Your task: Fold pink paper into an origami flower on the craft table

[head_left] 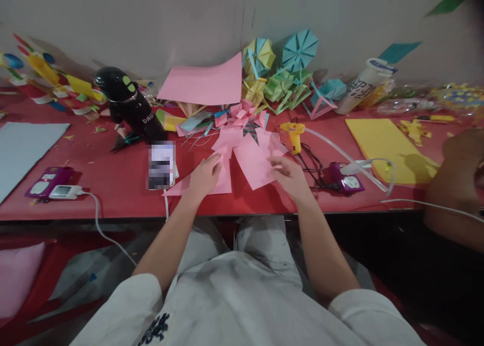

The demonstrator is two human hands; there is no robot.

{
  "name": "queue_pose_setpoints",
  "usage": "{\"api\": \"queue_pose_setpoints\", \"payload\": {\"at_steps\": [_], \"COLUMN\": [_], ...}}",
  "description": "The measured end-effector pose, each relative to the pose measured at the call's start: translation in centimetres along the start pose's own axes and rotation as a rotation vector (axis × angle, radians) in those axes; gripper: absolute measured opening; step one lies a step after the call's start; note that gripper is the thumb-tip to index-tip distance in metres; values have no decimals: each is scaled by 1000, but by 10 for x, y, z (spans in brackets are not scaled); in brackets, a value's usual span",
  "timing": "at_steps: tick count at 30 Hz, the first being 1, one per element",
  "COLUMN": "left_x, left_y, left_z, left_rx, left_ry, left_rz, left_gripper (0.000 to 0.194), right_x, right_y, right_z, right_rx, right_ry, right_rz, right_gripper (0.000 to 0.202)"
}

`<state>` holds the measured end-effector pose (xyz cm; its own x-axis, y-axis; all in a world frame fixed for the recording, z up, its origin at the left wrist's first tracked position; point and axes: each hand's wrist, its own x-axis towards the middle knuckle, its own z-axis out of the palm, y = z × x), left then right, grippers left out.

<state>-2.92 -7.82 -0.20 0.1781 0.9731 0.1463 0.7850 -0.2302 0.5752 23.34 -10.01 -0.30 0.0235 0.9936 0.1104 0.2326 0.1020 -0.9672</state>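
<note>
Pink paper lies in two parts before me on the red table. My left hand (205, 176) rests over the left pink paper (224, 177), fingers curled with thumb and fingertips close together at it; whether it pinches the sheet is unclear. On the right, my right hand (289, 177) is at the edge of another pink sheet (254, 160), its fingers apart and slightly bent. Just behind both sheets sits a cluster of folded pink paper pieces (242, 115). A yellow glue gun (294, 134) stands beyond my right hand.
A phone (161, 165) and black bottle (130, 104) are left of my left hand. Purple power sockets (346, 178) with cables lie at right, near yellow sheets (389, 149). Paper umbrellas (300, 51) line the wall. Another person's arm (459, 184) is at far right.
</note>
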Motion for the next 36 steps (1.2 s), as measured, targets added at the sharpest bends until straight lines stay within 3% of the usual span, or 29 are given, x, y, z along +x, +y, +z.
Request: {"api": "queue_pose_setpoints", "payload": {"at_steps": [4, 8, 11, 15, 17, 19, 24, 26, 30, 36], "left_x": [6, 11, 12, 13, 16, 20, 29, 31, 36, 53], "left_y": [-1, -1, 5, 18, 24, 29, 41, 45, 45, 28], "left_z": [-13, -26, -37, -50, -54, -56, -60, -63, -65, -47], "left_rx": [-133, -248, -278, -369, -416, -483, -714, -801, -903, -966], "left_ry": [109, 240, 330, 393, 404, 398, 367, 334, 250, 143], "left_rz": [-57, -32, -60, -27, -9, 7, 17, -3, -54, -160], "left_gripper": [38, 30, 26, 27, 27, 27, 24, 24, 24, 26], "right_x": [18, 36, 41, 41, 39, 37, 41, 43, 49, 60], "right_y": [-38, -63, -48, -4, 12, 19, 6, -3, -19, -26], "right_z": [6, 9, 10, 14, 15, 14, 16, 21, 33, 40], "right_rx": [96, 86, 101, -24, -136, -239, -485, -305, 237, 441], "right_ry": [-80, 36, 119, 68, 35, 33, 191, 153, -147, -302], "right_rz": [-142, -404, -349, 10, 118, 104, -167, -165, 104, 246], "right_gripper": [33, 26, 28, 31, 35, 36, 24, 36, 58, 60]}}
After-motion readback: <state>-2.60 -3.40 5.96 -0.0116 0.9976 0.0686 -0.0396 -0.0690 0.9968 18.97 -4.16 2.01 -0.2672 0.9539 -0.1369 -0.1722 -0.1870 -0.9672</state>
